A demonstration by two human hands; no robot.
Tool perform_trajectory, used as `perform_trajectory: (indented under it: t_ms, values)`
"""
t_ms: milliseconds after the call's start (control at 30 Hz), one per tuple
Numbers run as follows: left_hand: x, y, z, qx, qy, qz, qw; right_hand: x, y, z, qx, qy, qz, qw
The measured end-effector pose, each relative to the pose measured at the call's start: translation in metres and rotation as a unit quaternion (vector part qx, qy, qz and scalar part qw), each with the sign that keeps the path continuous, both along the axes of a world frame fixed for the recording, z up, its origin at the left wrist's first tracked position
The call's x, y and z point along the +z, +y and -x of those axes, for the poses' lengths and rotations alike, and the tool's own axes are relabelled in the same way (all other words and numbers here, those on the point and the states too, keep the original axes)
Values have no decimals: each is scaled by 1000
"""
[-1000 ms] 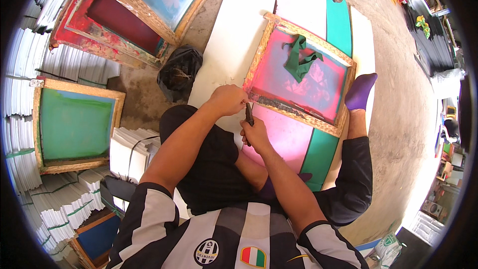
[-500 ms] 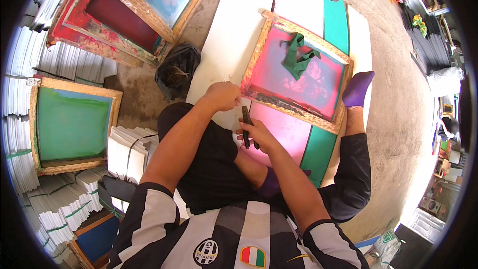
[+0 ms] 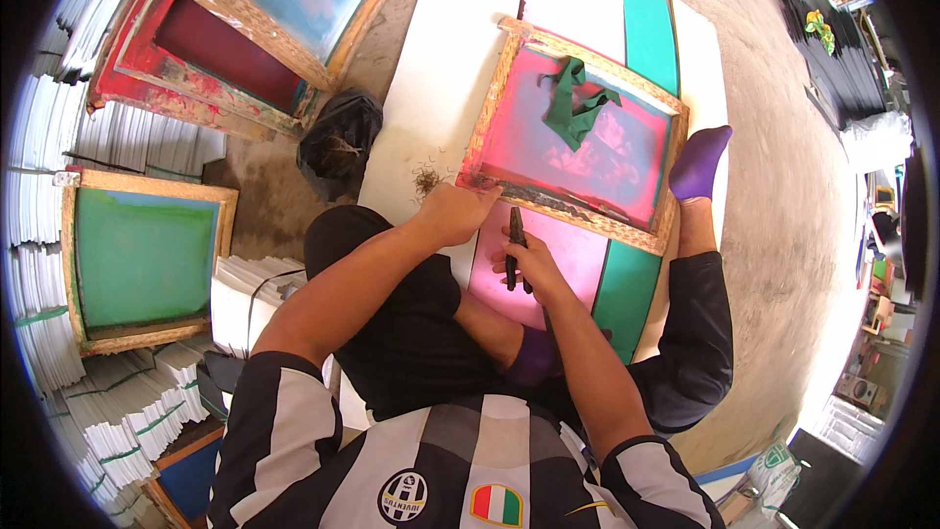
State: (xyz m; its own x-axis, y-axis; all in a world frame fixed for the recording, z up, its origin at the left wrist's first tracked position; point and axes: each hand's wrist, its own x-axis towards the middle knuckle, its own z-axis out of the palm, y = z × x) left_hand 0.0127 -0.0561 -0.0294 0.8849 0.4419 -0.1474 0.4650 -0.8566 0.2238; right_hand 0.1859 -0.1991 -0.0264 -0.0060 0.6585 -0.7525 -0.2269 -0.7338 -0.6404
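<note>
A wooden screen-printing frame with pink-stained mesh lies in front of me. At its near left corner is my left hand, fingers drawn together with the fingertips against or just above the wood; whatever they may pinch is too small to make out. My right hand is wrapped around black pliers, whose jaws point away from me, just short of the frame's near edge. On the mesh rests a crumpled dark green cloth strip. Beside my left hand is a small heap of thin wiry bits.
White, pink and green boards lie beneath the frame. My foot in a purple sock is at its right side. Left are a black plastic bag, a green screen frame, more stained frames and stacked white sheets.
My left hand has come right and nearer, from over the white board to the frame's corner, uncovering the heap of bits. My right hand has shifted slightly right with the pliers.
</note>
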Motion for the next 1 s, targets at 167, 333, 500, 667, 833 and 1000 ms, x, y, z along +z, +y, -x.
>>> perform_trajectory:
  t_ms: [167,333,500,667,833,1000]
  values:
    - [8,-7,0,-7,22,-10,1000,-4,-12,-8,-15,3,1,1000]
    - [5,-8,0,5,56,-29,998,-4,-16,-8,-17,4,-14,1000]
    - [8,-12,5,3,83,-24,996,3,-9,-8,-3,-5,-6,1000]
    - [17,-15,4,17,76,-7,997,-14,5,-20,66,-83,-28,994]
    - [16,-16,2,62,65,24,996,-1,27,-26,145,-148,-46,977]
    - [14,-14,3,62,65,34,995,7,50,-29,212,-230,-53,948]
